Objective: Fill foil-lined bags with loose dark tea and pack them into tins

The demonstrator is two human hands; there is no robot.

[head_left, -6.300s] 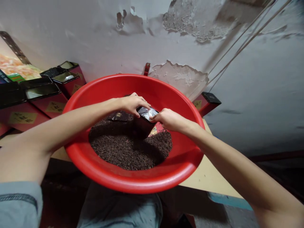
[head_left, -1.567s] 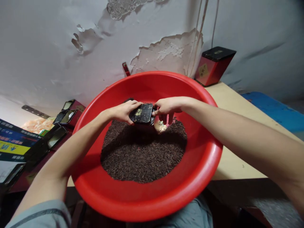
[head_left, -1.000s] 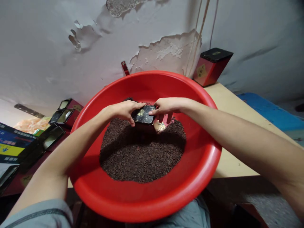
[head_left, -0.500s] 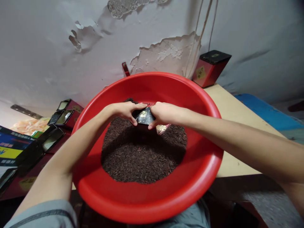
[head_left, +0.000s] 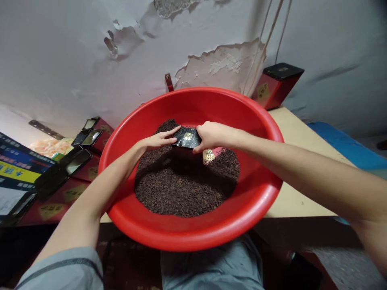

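Observation:
A large red plastic basin (head_left: pixel 193 238) holds a heap of dark, twisted tea leaves (head_left: pixel 181 197). Over the heap, at the middle of the basin, is a tea tin with a black lid (head_left: pixel 188 138) that bears a gold label. My right hand (head_left: pixel 211 135) is closed round the tin's right side, thumb at the front edge. At the lid's left end, my left hand (head_left: pixel 160 139) grips the corner between thumb and fingers. The tin's lower body lies in shadow, and part of its pink and gold side shows below my right hand.
A closed red tin with a black lid (head_left: pixel 276 86) stands at the back right of the pale tabletop (head_left: pixel 302 149). Several open tins (head_left: pixel 87 137) crowd the left side, near a blue and yellow box (head_left: pixel 21 169). Behind the basin rises a peeling wall (head_left: pixel 75 60).
The view has shifted, so the basin sits slightly higher and to the right. My left hand has slid outward along the lid, baring more of it; my right hand keeps its hold.

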